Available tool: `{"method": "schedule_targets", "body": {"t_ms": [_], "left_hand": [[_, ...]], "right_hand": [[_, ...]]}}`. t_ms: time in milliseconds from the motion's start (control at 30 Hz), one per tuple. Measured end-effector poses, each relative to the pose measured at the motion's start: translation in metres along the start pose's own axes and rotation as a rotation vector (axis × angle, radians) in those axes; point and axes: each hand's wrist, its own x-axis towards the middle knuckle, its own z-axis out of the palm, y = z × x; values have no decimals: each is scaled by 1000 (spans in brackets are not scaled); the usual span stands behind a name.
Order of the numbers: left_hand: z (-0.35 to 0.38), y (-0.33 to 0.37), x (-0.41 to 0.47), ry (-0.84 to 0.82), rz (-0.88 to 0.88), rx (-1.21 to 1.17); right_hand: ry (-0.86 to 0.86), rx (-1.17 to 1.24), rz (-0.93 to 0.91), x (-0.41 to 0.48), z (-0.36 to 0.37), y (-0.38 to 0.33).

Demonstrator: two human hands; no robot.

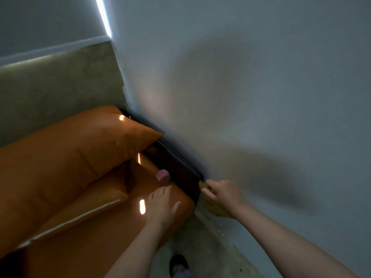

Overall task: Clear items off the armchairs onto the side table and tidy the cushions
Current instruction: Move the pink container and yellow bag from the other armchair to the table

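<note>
An orange armchair point(112, 233) fills the lower left, with a large orange cushion point(76, 149) leaning at its back and a smaller cushion point(86, 205) in front. A small pink roll point(163, 175) lies on the seat beside the dark armrest point(180, 169). My left hand point(161, 205) rests flat on the seat's front corner, fingers straight, just short of the pink roll. My right hand point(220, 192) grips a yellow object point(212, 207) by the armrest's front end, close to the wall; the object is blurred and partly hidden by my hand.
A pale wall point(251, 97) runs right along the armrest, leaving a narrow gap. A beige padded panel point(60, 87) stands behind the chair. Grey floor point(200, 247) and my foot point(178, 265) show at the bottom.
</note>
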Motion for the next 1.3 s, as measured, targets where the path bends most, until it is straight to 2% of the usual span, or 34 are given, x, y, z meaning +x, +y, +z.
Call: {"method": "schedule_targets", "body": {"t_ms": [100, 200, 267, 533, 767, 1100, 1300], "left_hand": [[12, -16, 27, -25, -54, 29], [19, -29, 54, -29, -122, 13], [25, -37, 73, -18, -178, -3], [66, -36, 123, -97, -231, 77], [131, -45, 172, -113, -232, 16], [200, -113, 258, 48, -281, 9], [210, -142, 294, -120, -361, 5]], "right_hand": [[-11, 22, 39, 23, 15, 14], [-136, 74, 67, 44, 21, 21], [-161, 125, 72, 57, 28, 21], [-305, 296, 95, 67, 81, 20], [-333, 434, 136, 80, 127, 43], [-356, 466, 31, 91, 202, 59], [-302, 511, 48, 103, 212, 69]]}}
